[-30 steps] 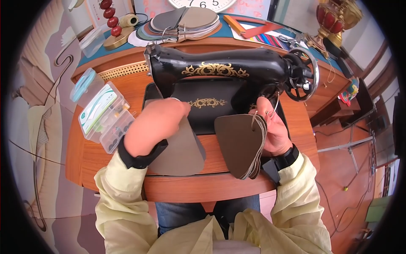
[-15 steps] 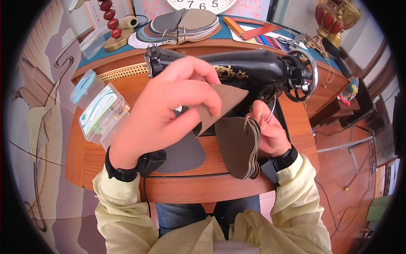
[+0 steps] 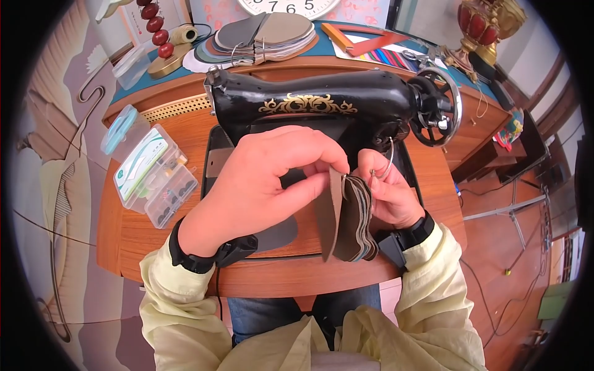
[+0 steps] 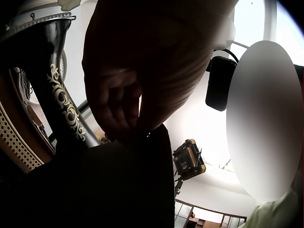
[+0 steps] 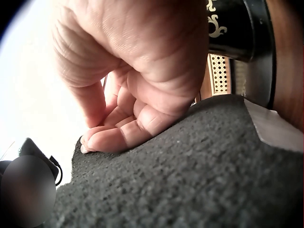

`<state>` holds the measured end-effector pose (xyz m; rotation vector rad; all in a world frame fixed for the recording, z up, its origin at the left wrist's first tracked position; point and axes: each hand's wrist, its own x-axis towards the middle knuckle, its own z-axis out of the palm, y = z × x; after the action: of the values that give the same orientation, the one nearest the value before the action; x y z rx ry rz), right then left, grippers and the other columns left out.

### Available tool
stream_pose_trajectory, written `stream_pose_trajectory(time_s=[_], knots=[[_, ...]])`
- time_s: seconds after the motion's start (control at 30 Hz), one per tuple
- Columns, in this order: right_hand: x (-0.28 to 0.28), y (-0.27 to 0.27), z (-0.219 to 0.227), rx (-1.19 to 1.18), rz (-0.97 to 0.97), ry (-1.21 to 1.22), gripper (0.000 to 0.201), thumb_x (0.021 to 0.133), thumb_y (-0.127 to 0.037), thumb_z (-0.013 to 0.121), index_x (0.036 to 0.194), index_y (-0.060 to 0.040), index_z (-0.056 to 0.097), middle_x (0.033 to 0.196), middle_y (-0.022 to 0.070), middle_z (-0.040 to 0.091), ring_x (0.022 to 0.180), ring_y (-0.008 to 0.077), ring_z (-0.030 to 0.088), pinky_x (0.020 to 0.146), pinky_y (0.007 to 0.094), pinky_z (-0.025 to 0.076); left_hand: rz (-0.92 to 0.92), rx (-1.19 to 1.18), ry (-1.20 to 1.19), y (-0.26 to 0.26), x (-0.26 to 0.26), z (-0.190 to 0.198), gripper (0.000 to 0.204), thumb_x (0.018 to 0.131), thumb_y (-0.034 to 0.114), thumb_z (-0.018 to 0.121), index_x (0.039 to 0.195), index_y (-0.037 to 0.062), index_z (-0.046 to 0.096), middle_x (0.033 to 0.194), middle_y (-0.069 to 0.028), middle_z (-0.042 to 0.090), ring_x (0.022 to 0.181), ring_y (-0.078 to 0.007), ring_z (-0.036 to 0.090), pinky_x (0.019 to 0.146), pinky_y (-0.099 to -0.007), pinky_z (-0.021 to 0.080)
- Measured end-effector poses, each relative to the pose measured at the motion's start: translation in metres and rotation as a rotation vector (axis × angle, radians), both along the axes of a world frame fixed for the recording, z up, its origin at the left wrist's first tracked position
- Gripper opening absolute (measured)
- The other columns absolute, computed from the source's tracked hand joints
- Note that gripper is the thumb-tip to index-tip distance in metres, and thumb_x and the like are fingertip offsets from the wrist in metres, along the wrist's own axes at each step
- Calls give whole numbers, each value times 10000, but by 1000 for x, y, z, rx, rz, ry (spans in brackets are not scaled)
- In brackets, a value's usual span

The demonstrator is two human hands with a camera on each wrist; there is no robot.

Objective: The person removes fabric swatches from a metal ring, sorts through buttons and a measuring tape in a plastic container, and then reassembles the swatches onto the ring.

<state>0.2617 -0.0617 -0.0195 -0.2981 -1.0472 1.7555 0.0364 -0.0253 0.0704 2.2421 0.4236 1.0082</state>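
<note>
My left hand (image 3: 247, 182) pinches the top corner of a brown swatch (image 3: 332, 229), its fingertips right at the bundle's top. My right hand (image 3: 398, 196) holds an opened metal ring (image 3: 390, 157) between thumb and fingers. Several swatches (image 3: 362, 238) hang from that ring by their holes, their edges fanned to the right. The left wrist view shows the pinched swatch (image 4: 109, 185) as a dark silhouette below my fingers. In the right wrist view a fuzzy grey swatch surface (image 5: 190, 171) lies under my curled fingers. A grey swatch (image 3: 276, 236) rests on the table, partly hidden by my left wrist.
A black sewing machine (image 3: 309, 86) stands just beyond my hands, its handwheel (image 3: 438, 111) at the right. A clear compartment box (image 3: 151, 167) with small parts sits at the left. Ringed swatch bundles (image 3: 266, 42) lie on the back shelf, near a clock (image 3: 291, 7).
My left hand has picked up the brown swatch from the table and carried it right, up against the ringed bundle. The right hand keeps hold of the ring, shifting only slightly.
</note>
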Motion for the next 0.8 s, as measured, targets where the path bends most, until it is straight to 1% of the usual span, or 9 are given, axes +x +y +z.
stream_pose_trajectory(time_s=[0.1,0.27,0.4,0.5,0.6,0.7,0.8], knots=[[0,1,2,-2,-4,-6,142,962,-179,575,914,-63,507,730,34,630,659,80,621,575,174,503,8,63,22,1,-1,1,277,719,-92,589,945,39,684,848,-44,665,703,-141,598,661,-263,481],[0,1,0,-7,-20,-15,142,966,-179,564,913,-59,508,717,41,632,641,85,621,552,182,491,20,81,17,1,0,2,260,727,-83,607,939,44,687,854,-45,672,700,-143,603,665,-266,482],[1,0,5,-33,9,-21,136,966,-172,559,910,-57,512,715,45,633,612,89,617,546,183,487,34,114,6,2,-1,4,251,734,-78,611,938,47,688,854,-45,673,715,-148,611,673,-268,483],[0,0,6,-23,26,-18,130,965,-167,559,907,-60,515,715,45,633,604,89,616,543,182,487,24,136,41,2,-2,5,271,737,-78,602,960,46,691,860,-48,669,734,-156,615,681,-273,485],[0,2,0,-2,2,-26,129,963,-168,562,904,-63,515,719,43,633,611,86,617,538,181,486,21,112,51,0,-1,5,312,754,-77,589,1025,42,688,887,-55,665,770,-143,622,698,-262,490],[-1,1,-1,-1,-26,-32,132,963,-175,564,907,-67,512,727,41,633,616,84,618,533,178,483,-8,-85,4,-5,0,4,336,788,-75,569,1089,31,674,916,-59,663,800,-122,626,713,-245,495],[-1,2,1,2,-25,-12,134,966,-183,562,915,-72,508,734,39,633,620,82,618,529,176,483,-33,-155,-32,-6,0,5,317,820,-61,566,1112,18,662,933,-64,666,825,-107,628,717,-231,497]])
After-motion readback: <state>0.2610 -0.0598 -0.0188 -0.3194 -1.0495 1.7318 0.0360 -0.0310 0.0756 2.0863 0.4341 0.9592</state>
